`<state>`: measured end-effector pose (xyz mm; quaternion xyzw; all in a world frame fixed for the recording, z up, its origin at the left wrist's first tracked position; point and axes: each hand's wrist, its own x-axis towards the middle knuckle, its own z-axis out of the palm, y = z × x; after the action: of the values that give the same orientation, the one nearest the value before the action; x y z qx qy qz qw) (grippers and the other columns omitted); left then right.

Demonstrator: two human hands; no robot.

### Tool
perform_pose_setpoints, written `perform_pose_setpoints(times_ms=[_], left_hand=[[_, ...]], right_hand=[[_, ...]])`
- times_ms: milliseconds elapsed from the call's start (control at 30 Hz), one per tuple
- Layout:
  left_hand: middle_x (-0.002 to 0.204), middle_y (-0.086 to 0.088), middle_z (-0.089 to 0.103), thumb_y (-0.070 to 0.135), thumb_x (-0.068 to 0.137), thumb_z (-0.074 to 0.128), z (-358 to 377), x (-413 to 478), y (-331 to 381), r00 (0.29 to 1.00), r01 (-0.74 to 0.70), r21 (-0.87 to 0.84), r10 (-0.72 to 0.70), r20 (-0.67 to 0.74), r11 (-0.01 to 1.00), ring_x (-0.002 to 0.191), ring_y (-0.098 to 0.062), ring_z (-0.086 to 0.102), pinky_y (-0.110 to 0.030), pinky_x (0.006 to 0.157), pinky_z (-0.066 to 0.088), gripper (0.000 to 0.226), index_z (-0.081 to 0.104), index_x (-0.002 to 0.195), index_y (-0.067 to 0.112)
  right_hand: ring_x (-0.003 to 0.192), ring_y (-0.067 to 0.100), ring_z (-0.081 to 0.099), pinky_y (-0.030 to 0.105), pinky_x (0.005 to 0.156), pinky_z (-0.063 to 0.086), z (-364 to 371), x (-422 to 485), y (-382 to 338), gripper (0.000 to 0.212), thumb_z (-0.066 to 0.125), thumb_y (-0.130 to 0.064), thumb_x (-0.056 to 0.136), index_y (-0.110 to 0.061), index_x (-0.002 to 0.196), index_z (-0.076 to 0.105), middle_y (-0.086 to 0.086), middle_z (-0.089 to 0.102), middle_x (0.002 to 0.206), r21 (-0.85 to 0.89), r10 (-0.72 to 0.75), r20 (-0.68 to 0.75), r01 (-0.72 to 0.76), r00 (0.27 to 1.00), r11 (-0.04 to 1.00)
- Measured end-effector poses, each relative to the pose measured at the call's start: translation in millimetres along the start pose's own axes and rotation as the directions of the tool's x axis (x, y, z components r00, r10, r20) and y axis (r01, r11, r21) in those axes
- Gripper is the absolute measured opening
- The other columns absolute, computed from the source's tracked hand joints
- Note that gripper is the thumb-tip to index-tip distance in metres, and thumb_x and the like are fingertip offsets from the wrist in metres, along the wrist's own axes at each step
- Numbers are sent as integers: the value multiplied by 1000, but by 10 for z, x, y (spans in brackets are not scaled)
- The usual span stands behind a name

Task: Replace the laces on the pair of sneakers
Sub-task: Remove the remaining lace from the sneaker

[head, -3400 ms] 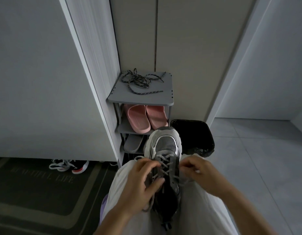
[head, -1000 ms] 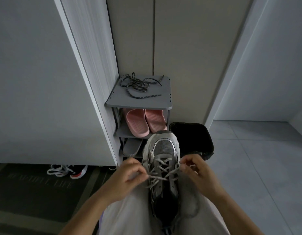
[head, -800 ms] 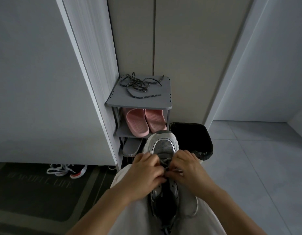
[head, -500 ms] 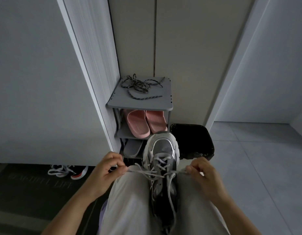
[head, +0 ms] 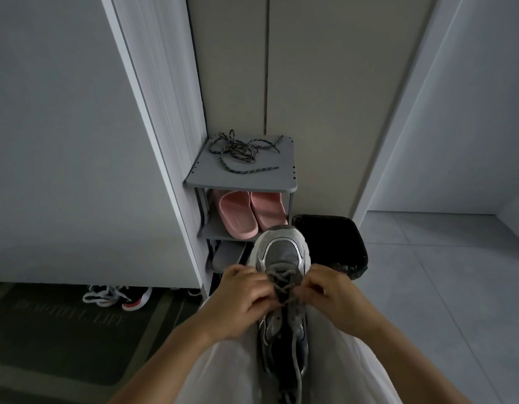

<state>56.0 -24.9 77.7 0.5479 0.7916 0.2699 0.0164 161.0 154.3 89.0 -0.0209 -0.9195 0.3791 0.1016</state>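
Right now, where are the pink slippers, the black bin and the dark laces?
pink slippers [head: 238, 212]: head view, left slipper's footbed.
black bin [head: 337, 243]: head view, its dark inside.
dark laces [head: 238, 150]: head view, tangled middle.

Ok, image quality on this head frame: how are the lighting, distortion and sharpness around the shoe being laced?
Head view: dim, flat indoor light with no glare; the doormat is nearly lost in shadow. Wide-angle lens bows the wall edges outward. The sneaker toe is fairly sharp, but the left hand and right hand look soft at the fingertips, so the grey lace grip is hard to read.
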Motion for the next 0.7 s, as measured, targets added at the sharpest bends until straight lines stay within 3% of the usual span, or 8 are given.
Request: perform_pose_setpoints(times_ms=[67,133,200,300,400,500,600,700], left_hand=[[63,19,42,46,85,46,-92,-76,-32,999,43,-110,-46,-22,993,70,4,40,-21,80,31,24,50,72,26],[69,8,51,46,82,48,-247,-186,-98,989,111,-244,-132,-73,963,69,-1,47,-22,73,38,23,53,72,25],[78,2,56,49,76,48,-447,-344,-161,954,208,-385,-274,-124,899,69,-7,53,-22,69,45,25,56,72,26],[78,10,61,55,66,49,-662,-532,-219,872,317,-530,-461,-162,786,66,1,56,-8,63,45,28,59,71,29],[81,20,61,50,76,57,-639,-514,-278,867,415,-429,-491,-79,802,73,7,57,-12,65,45,13,58,78,37],[94,26,51,70,72,41,-411,-343,-184,937,347,-114,-350,-6,931,97,8,46,-17,87,37,39,53,93,40],[88,17,52,62,74,46,-93,-133,41,998,63,186,-61,-18,981,91,-3,45,-20,86,30,34,53,88,32],[63,15,49,51,76,44,56,11,126,997,-75,312,70,29,947,67,-5,50,-22,78,29,26,49,66,27]], right_hand=[[54,-1,44,9,54,34,-83,-57,48,35,63,-8,85,-23,56,49,-10,47,53,230,141,-118,-111,983,967],[49,-2,38,12,51,31,-205,-114,198,38,61,-8,86,-20,52,52,-11,46,48,446,251,-255,-117,934,888],[55,1,39,17,56,33,-314,-189,380,31,67,-36,79,-18,57,57,-11,44,52,658,337,-297,-64,894,750],[57,4,44,16,57,40,-269,-228,524,60,74,-64,55,-8,64,53,-7,46,54,775,425,-302,-40,853,631],[60,12,44,22,59,37,-131,-173,552,30,66,-36,80,-13,64,55,-5,49,59,574,413,-302,-182,859,799],[75,19,52,28,68,41,-59,-94,467,24,52,-39,82,-17,77,60,-6,54,82,51,133,-424,-123,896,991],[79,16,53,32,73,40,120,-25,196,26,48,-43,82,-22,77,61,-6,57,82,-323,-157,-285,59,946,945],[63,13,54,28,60,40,207,7,95,31,48,-50,79,-22,65,51,-8,54,66,-467,-211,-114,135,971,874]])
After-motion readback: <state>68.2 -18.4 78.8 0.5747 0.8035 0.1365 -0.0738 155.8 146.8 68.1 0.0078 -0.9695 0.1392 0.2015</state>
